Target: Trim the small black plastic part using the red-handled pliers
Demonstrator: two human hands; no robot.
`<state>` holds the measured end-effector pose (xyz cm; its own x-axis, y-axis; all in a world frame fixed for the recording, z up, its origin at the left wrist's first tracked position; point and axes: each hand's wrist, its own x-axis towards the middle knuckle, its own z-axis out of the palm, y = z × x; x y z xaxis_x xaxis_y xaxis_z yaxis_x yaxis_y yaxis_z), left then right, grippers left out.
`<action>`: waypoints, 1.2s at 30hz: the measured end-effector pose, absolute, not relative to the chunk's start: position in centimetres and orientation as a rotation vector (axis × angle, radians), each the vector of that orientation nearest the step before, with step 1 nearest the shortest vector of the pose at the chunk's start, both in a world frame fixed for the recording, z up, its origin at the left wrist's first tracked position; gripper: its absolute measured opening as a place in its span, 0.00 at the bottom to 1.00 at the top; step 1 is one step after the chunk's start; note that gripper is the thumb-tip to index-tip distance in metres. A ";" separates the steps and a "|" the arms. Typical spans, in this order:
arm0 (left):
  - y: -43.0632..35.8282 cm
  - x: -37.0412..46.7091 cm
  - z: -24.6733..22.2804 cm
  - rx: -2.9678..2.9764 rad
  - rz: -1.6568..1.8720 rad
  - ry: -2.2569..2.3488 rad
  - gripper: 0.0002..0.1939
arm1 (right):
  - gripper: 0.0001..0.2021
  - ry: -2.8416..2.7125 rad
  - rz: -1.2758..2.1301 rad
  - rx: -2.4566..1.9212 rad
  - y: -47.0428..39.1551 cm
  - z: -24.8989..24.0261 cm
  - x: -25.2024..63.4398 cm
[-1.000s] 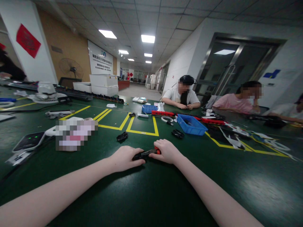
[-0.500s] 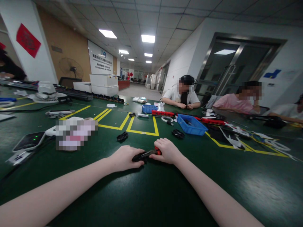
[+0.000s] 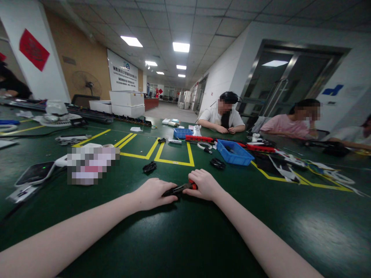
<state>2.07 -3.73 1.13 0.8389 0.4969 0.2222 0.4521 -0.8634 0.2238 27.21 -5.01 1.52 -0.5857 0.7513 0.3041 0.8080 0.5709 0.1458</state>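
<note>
Basically, red-handled pliers (image 3: 183,188) are near-centre over the green table (image 3: 185,239), tips at a black part (image 3: 169,192). R hand (image 3: 205,185) is curled round the handles, L hand (image 3: 154,193) pinches the part btwn thumb & fingers; both forearms (image 3: 87,227) reach in from near L & R corners.

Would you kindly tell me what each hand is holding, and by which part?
Right hand: the pliers, by their red handles. Left hand: a black item; which part is unclear.
</note>
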 end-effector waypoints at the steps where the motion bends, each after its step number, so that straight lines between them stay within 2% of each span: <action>1: -3.7 2.1 1.1 2.847 0.407 0.741 0.19 | 0.22 -2.593 -0.397 -1.308 -5.0 1.5 27.2; 36: -3.6 2.1 1.3 2.827 0.368 0.748 0.22 | 0.22 -2.593 -0.338 -1.345 -5.0 1.6 27.1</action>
<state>2.08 -3.57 1.29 0.8414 0.5066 0.1881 0.4585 -0.8535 0.2478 27.08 -5.03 1.62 -0.5657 0.7755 0.2804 0.8214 0.5599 0.1090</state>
